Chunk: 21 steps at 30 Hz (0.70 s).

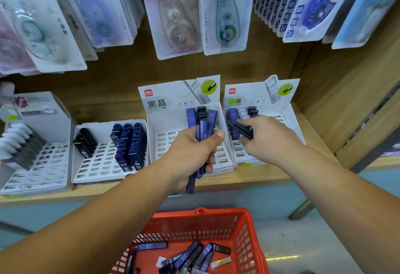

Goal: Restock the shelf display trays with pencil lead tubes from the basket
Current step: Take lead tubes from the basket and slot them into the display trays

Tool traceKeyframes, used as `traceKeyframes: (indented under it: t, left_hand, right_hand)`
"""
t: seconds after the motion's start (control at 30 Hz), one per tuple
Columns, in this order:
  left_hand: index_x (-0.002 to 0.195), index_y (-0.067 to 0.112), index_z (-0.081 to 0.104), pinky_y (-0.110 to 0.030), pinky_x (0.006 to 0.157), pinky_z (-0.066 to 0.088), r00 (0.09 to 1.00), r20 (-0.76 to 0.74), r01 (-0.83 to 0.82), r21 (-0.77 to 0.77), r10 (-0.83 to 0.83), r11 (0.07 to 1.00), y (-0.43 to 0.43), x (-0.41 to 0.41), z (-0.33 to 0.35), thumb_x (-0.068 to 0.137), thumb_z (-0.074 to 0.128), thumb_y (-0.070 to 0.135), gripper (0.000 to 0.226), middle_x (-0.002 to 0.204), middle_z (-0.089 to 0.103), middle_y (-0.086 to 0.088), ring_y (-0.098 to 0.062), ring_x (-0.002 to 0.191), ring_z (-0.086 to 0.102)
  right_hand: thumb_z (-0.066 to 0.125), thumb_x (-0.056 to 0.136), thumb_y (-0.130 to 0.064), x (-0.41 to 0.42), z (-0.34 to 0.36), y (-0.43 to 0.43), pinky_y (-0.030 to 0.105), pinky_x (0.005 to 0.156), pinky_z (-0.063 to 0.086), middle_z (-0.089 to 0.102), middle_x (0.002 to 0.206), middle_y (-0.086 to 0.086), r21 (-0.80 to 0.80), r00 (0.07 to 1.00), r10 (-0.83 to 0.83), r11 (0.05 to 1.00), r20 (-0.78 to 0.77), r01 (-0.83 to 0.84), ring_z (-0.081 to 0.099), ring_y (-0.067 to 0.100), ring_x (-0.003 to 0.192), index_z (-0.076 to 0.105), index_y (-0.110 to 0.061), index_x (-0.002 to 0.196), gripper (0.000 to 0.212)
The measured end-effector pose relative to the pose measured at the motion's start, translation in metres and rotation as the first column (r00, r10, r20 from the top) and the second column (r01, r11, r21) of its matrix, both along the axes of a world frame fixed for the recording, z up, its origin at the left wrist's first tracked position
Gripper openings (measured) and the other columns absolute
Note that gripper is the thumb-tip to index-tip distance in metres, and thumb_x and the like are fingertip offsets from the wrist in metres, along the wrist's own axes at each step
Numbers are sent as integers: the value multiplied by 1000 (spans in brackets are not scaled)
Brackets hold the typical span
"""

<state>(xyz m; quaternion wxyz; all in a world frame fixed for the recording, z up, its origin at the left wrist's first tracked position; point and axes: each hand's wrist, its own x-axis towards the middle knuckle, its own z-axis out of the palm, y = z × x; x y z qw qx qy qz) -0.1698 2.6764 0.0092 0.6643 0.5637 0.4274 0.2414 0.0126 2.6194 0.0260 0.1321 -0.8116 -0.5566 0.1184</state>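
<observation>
Seen from the head camera, the left hand [194, 150] has its grip closed round a bundle of blue lead tubes [202, 131]. Fingers and thumb wrap their middle, and the tubes stand nearly upright in front of the middle tray [164, 122]. The right hand [266, 137] pinches a single black tube [241, 129], tilted, over the right tray [289, 118], just beside the standing tubes [232, 115] at its back. Both forearms reach forward above the red basket [249, 221], where loose tubes [188, 254] lie on the bottom.
</observation>
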Motion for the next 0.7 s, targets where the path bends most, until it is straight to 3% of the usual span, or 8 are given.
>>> traceKeyframes:
  t: [0.07, 0.13, 0.2, 0.27, 0.43, 0.6, 0.7]
  left_hand:
    - [94, 13, 60, -32, 55, 41, 1000, 12, -8, -19, 8, 1000, -4, -6, 2, 97, 72, 37, 27, 67, 52, -4, -20, 53, 48]
    - [100, 8, 63, -30, 51, 41, 999, 51, -15, -26, 16, 1000, -8, -17, 7, 98, 72, 35, 28, 69, 50, -3, -17, 54, 46]
    - [109, 7, 65, -29, 50, 35, 996, 86, 32, -39, -28, 999, -12, -32, 13, 99, 70, 32, 27, 72, 50, -3, -16, 55, 43]
    - [100, 14, 66, -28, 48, 32, 989, 73, 129, -9, -128, 992, -18, -49, 19, 100, 69, 27, 14, 73, 50, -5, -18, 56, 41]
    - [89, 5, 61, -27, 44, 34, 980, -44, 196, 94, -192, 976, -29, -84, 19, 100, 69, 29, 27, 63, 56, -9, -19, 48, 42]
    - [104, 3, 68, -27, 43, 36, 993, 37, -114, 92, 111, 989, -17, -107, 9, 99, 69, 17, 15, 75, 65, -12, -19, 50, 48]
    - [99, 8, 71, -26, 42, 33, 978, 77, -199, 78, 194, 977, -3, -111, 12, 99, 70, 21, 13, 70, 62, -11, -20, 45, 42]
  right_hand:
    - [68, 95, -29, -4, 4, -4, 36, 78, 55, 68, 100, -5, 55, 997, -1, 998, -82, 5, 63, 26, 96, 64, -34, 130, 36]
    - [72, 93, -25, -12, 12, -4, 32, 69, 53, 69, 84, -2, 204, 950, 6, 977, -313, 61, 63, 26, 80, 70, -23, 105, 12]
    - [73, 92, -27, -29, 25, -7, 31, 55, 45, 64, 68, 1, 256, 811, 65, 961, -582, 107, 54, 22, 57, 69, -17, 90, 11]
    - [72, 95, -32, -51, 36, -12, 30, 45, 39, 58, 59, 1, 230, 666, 112, 969, -737, 92, 47, 17, 46, 69, -17, 91, 16]
    - [75, 94, -32, -86, 33, -12, 28, 44, 37, 50, 54, 10, 131, 554, 80, 990, -828, 52, 42, 19, 44, 69, -14, 93, 19]
    - [75, 94, -20, -85, 26, -10, 27, 43, 35, 56, 51, 1, 116, 440, -15, 956, -898, 270, 42, 18, 45, 70, -10, 93, 11]
    - [71, 97, -19, -87, 20, -12, 28, 46, 36, 76, 73, 8, 80, 486, -39, 972, -873, 221, 42, 19, 49, 69, -11, 93, 9]
